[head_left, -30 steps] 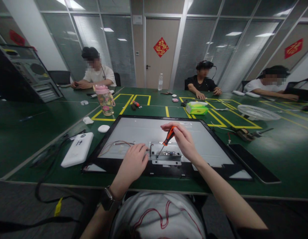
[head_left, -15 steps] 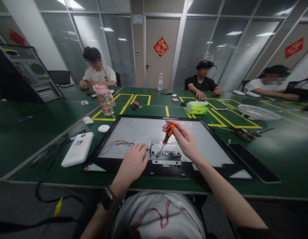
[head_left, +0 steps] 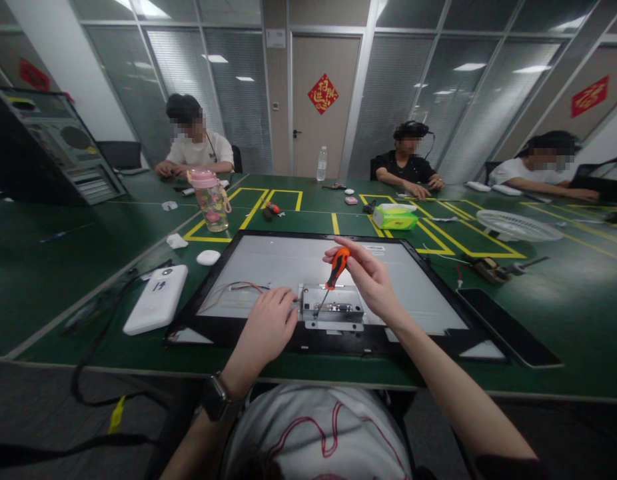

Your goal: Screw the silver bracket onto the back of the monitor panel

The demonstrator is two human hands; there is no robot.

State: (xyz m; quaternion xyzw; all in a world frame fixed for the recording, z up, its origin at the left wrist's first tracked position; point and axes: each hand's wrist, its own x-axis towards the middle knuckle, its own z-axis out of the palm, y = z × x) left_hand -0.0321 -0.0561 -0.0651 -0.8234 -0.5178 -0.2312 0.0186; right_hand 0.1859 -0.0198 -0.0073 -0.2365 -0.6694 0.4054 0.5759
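Observation:
An orange-and-black screwdriver [head_left: 338, 267] is in the fingers of my right hand [head_left: 371, 277]. It tilts, and its shaft runs down to the front left part of a metal box with ports [head_left: 349, 309]. That box sits on the back of a flat display panel [head_left: 288, 257], which lies with its black frame on the table. My left hand [head_left: 271, 323] lies over the panel, fingers stretched toward the box's left side, fingertips close against it. Thin wires [head_left: 238, 287] run across the panel behind this hand. Whether the screwdriver tip sits in a screw is too small to tell.
Left of the panel lie a white power bank [head_left: 156, 300], a white oval object [head_left: 208, 257] and a black cable [head_left: 101, 347]. A pink-lidded bottle [head_left: 212, 207] stands beyond. On the right is a black phone-like slab [head_left: 508, 327]. A green tissue pack [head_left: 394, 217] and seated people are farther back.
The screwdriver handle has shifted and turned very slightly in my right hand. My left hand stays in place. Across the table, two people's hands have moved a little.

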